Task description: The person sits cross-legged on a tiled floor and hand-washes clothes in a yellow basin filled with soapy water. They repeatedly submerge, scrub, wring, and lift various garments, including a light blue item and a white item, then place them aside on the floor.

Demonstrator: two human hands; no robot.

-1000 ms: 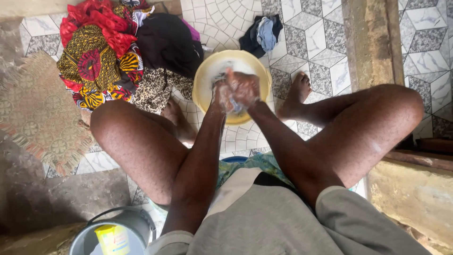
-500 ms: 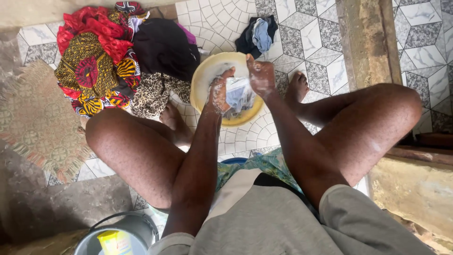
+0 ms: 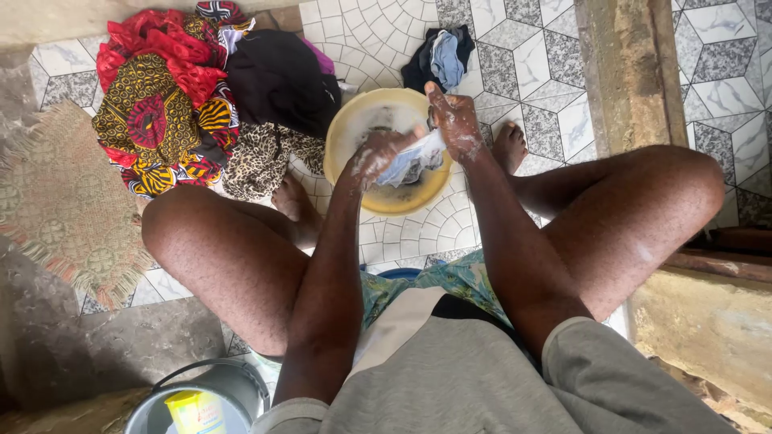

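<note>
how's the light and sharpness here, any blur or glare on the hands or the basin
Head view: soft, even daylight with faint shadows only. The left hand and right hand look slightly smeared, the wet pale blue cloth between them too. The suds gleam but don't blow out. The yellow basin rim, tiled floor and patterned clothes pile are sharp.

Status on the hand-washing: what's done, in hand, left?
Done: possibly the small dark and blue bundle lying apart on the tiles. In hand: left hand and right hand, soapy, grip a pale blue cloth over the yellow basin. Left: the clothes pile beside it looks dry.
</note>
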